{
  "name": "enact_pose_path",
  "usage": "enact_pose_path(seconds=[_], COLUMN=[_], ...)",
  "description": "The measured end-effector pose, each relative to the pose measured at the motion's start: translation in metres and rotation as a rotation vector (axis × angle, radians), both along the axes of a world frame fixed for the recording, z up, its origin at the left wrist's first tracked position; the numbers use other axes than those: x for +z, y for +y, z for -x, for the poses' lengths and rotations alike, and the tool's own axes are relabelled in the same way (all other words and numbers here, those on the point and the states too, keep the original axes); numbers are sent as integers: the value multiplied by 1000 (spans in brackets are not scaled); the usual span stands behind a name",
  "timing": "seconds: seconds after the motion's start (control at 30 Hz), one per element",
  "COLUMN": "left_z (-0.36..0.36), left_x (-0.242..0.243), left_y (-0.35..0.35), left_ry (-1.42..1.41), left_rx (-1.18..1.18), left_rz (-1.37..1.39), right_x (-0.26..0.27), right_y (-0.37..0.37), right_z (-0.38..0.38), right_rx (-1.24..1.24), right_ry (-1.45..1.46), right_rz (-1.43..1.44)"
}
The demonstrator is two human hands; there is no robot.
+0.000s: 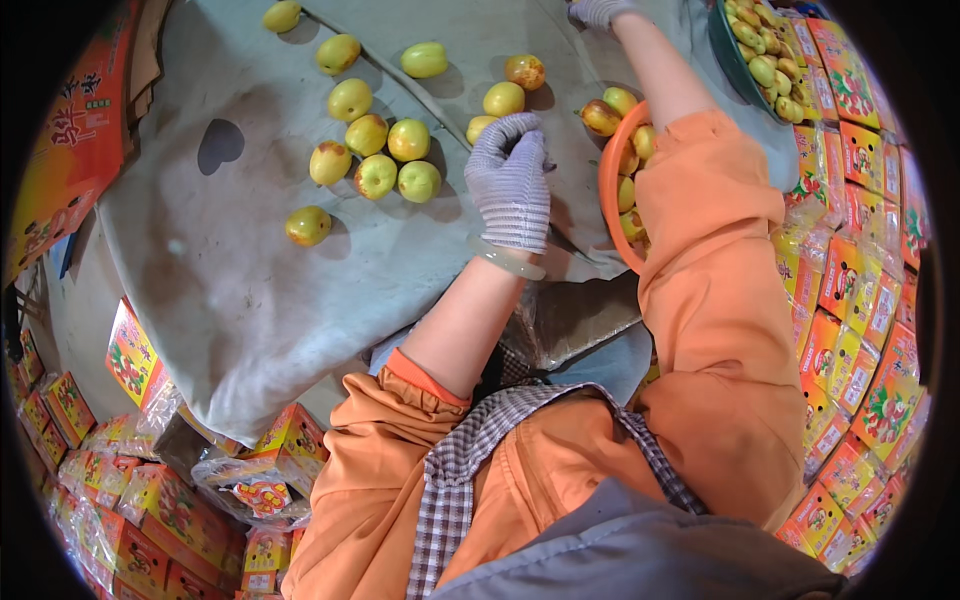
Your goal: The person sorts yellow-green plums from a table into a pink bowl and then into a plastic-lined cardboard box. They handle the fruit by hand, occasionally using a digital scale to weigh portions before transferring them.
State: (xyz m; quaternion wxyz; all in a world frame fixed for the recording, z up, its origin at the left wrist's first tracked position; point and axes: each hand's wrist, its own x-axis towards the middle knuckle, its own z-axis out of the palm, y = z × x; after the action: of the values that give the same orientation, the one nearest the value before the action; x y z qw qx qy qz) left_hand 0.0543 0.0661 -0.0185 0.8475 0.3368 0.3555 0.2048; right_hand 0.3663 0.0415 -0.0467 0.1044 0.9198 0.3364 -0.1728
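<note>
My left hand (510, 184), in a pale ribbed knit glove, hovers over the grey cloth (247, 247) with its fingers curled inward. Whether it holds anything is hidden by the fingers. Just beyond its knuckles lies a yellow-green jujube (480, 129), with a browner jujube (524, 72) farther up. My right hand (602, 10), gloved likewise, reaches to the top edge and is partly cut off, so its grip is unclear. Under my right forearm sits an orange plastic basket (611, 191) with jujubes inside. Two or more jujubes (601, 117) rest against its far rim.
Several loose jujubes (376, 177) lie left of my left hand. A dark green basin (731, 64) full of jujubes stands at the upper right. Printed cartons (847, 277) are stacked along the right, with more cartons (172, 517) at lower left. A red carton (75, 142) borders the cloth.
</note>
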Motion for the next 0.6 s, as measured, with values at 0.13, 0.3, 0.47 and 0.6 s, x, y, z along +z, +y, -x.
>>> enact_pose_path(seconds=[0.13,0.3,0.47,0.6], left_z=[0,1,-5,-5], left_x=[-4,-3,-16,-37], left_y=[3,9,1,-11], left_ry=[-47,-48,-30,-26], left_rx=[27,20,-67,-220], left_rz=[51,41,38,-4], right_x=[7,63,87,109], right_y=[-25,-43,-104,-172], right_z=[16,125,182,205], right_rx=[-204,-172,-293,-469], right_ry=[305,507,539,624], right_rz=[-760,-1101,-1221,-1305])
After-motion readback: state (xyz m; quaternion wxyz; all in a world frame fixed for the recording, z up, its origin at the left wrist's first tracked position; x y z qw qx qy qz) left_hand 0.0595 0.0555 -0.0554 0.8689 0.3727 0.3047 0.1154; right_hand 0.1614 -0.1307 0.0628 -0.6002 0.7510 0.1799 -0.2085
